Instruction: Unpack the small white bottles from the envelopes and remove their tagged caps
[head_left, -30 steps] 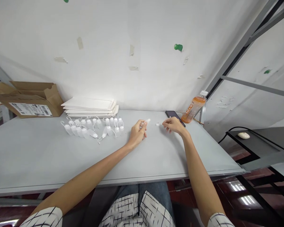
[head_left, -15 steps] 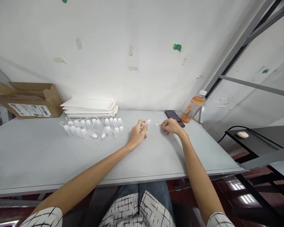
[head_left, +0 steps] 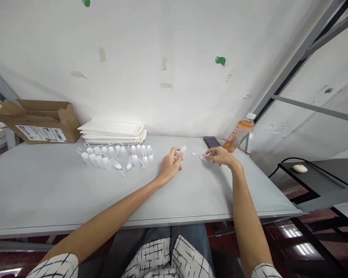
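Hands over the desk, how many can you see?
2: the left hand holding a small bottle, and the right hand by a small white piece. None appears hidden.

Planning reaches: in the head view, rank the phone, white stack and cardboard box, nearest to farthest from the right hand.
1. Phone: just beyond the right hand.
2. White stack: off to the left.
3. Cardboard box: farther left, past the stack.

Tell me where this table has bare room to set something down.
The grey table is bare front left, between small bottles and front edge; front centre, between left forearm and right forearm; and right of the latter. Crowded: back left (cardboard box, white stack, bottles) and back right (phone, drink bottle).
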The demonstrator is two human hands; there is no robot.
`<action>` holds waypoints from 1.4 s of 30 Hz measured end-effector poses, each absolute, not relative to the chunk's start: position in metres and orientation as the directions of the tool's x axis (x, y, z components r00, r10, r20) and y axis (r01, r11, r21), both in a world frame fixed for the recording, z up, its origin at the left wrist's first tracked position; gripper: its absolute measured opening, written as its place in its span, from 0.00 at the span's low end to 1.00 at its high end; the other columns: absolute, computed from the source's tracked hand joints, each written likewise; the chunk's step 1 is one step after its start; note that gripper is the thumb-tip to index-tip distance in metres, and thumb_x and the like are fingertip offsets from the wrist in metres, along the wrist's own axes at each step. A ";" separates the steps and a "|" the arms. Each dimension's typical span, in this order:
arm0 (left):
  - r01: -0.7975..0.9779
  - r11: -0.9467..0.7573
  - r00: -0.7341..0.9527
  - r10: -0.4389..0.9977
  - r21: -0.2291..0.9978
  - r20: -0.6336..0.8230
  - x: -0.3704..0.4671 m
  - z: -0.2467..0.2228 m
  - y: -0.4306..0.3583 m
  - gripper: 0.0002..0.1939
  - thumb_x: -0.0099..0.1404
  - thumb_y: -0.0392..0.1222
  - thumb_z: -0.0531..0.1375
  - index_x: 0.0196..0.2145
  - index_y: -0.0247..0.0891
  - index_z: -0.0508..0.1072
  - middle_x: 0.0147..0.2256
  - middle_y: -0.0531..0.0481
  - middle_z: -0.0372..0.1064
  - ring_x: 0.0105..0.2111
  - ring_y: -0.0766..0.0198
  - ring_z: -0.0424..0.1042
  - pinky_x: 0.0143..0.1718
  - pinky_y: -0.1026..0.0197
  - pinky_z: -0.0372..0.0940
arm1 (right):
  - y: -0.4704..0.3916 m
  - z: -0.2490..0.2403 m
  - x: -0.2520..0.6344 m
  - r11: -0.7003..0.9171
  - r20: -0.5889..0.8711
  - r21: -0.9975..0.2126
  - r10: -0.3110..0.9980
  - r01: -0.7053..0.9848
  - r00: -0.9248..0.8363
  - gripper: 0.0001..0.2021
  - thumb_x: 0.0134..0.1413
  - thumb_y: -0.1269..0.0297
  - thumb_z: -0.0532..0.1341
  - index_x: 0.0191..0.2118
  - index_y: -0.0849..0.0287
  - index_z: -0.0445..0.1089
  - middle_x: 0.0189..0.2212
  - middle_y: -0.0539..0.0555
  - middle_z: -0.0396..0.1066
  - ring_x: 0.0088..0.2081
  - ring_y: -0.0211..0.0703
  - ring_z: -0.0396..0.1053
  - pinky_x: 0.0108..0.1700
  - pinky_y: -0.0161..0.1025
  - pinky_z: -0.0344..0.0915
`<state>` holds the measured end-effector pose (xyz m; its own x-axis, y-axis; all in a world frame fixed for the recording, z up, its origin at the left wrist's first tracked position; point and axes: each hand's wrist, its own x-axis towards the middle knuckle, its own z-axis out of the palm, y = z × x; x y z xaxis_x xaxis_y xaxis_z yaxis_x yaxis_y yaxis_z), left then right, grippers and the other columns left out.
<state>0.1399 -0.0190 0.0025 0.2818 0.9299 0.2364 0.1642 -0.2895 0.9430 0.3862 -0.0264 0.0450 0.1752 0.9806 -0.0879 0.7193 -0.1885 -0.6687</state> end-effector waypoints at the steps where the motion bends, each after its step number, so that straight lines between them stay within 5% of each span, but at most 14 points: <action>1: 0.164 -0.290 0.287 0.928 0.943 0.236 0.140 0.003 -0.019 0.13 0.69 0.51 0.52 0.45 0.42 0.65 0.32 0.54 0.70 0.19 0.71 0.70 0.21 0.69 0.59 | -0.027 0.045 0.388 -0.176 -0.076 -0.678 0.982 0.713 0.171 0.10 0.41 0.68 0.69 0.34 0.63 0.76 0.26 0.56 0.77 0.22 0.39 0.71 0.13 0.27 0.58; 7: 0.162 -0.305 0.311 0.918 0.938 0.245 0.140 0.001 -0.019 0.13 0.69 0.51 0.51 0.46 0.43 0.64 0.34 0.54 0.71 0.19 0.72 0.70 0.21 0.69 0.59 | -0.025 0.043 0.384 -0.123 -0.078 -0.731 0.992 0.671 0.097 0.06 0.42 0.70 0.66 0.31 0.64 0.76 0.27 0.57 0.76 0.22 0.40 0.71 0.14 0.30 0.59; 15: 0.221 -0.365 0.330 0.901 0.905 0.283 0.139 0.006 -0.023 0.10 0.70 0.48 0.51 0.45 0.43 0.64 0.34 0.55 0.72 0.19 0.71 0.70 0.27 0.66 0.61 | -0.015 0.037 0.374 -0.015 0.248 -0.630 0.944 0.776 0.220 0.08 0.49 0.62 0.61 0.28 0.60 0.75 0.25 0.53 0.74 0.22 0.36 0.67 0.27 0.33 0.62; 20: 0.285 -0.392 0.303 0.903 0.875 0.306 0.138 0.010 -0.023 0.09 0.71 0.47 0.50 0.45 0.43 0.63 0.33 0.55 0.73 0.20 0.69 0.70 0.28 0.65 0.61 | -0.021 0.045 0.338 0.132 0.170 -0.892 0.984 0.431 0.050 0.19 0.52 0.49 0.61 0.35 0.63 0.75 0.32 0.57 0.74 0.22 0.34 0.63 0.19 0.32 0.54; 24: 0.350 -0.443 0.307 0.887 0.826 0.346 0.135 0.013 -0.023 0.11 0.71 0.48 0.50 0.47 0.43 0.63 0.33 0.54 0.73 0.19 0.69 0.69 0.26 0.66 0.59 | -0.028 0.054 0.306 0.215 0.195 -0.939 0.976 0.268 -0.099 0.21 0.47 0.49 0.66 0.40 0.61 0.76 0.35 0.56 0.74 0.25 0.35 0.65 0.18 0.31 0.55; 30: 0.518 -0.561 0.244 0.820 0.646 0.517 0.132 0.026 -0.025 0.13 0.71 0.47 0.51 0.49 0.41 0.65 0.35 0.51 0.75 0.26 0.65 0.73 0.28 0.66 0.57 | -0.030 0.063 0.293 0.285 0.268 -0.942 0.957 0.180 -0.114 0.19 0.46 0.50 0.68 0.38 0.62 0.77 0.28 0.54 0.72 0.25 0.36 0.65 0.20 0.32 0.58; 35: 0.649 -0.671 0.326 0.671 0.359 0.666 0.122 0.048 -0.025 0.18 0.72 0.48 0.49 0.54 0.38 0.66 0.30 0.48 0.76 0.24 0.63 0.73 0.22 0.65 0.54 | -0.023 0.073 0.287 0.381 0.383 -0.922 0.924 0.063 0.014 0.17 0.44 0.52 0.69 0.35 0.62 0.76 0.26 0.53 0.71 0.25 0.38 0.69 0.19 0.33 0.59; 39: 0.645 -0.688 0.149 0.539 0.331 0.829 0.094 0.080 -0.019 0.16 0.72 0.47 0.50 0.49 0.36 0.70 0.22 0.52 0.72 0.19 0.68 0.69 0.23 0.67 0.56 | 0.004 0.061 0.272 0.405 0.419 -0.906 0.899 0.124 0.125 0.16 0.46 0.53 0.67 0.33 0.62 0.73 0.33 0.55 0.72 0.27 0.41 0.73 0.20 0.33 0.62; 42: 0.596 -0.707 -0.009 0.468 0.380 0.884 0.065 0.101 -0.005 0.13 0.72 0.44 0.50 0.44 0.36 0.71 0.18 0.57 0.68 0.17 0.71 0.68 0.23 0.69 0.57 | 0.031 0.035 0.252 0.361 0.390 -0.879 0.920 0.312 0.032 0.13 0.47 0.56 0.65 0.32 0.62 0.71 0.30 0.54 0.72 0.26 0.41 0.73 0.22 0.33 0.63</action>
<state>0.0648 -0.0050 0.1006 -0.0089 0.4679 0.8838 0.5963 -0.7070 0.3803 0.2524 0.0311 0.0353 0.0321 0.9203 0.3899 0.3121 0.3614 -0.8787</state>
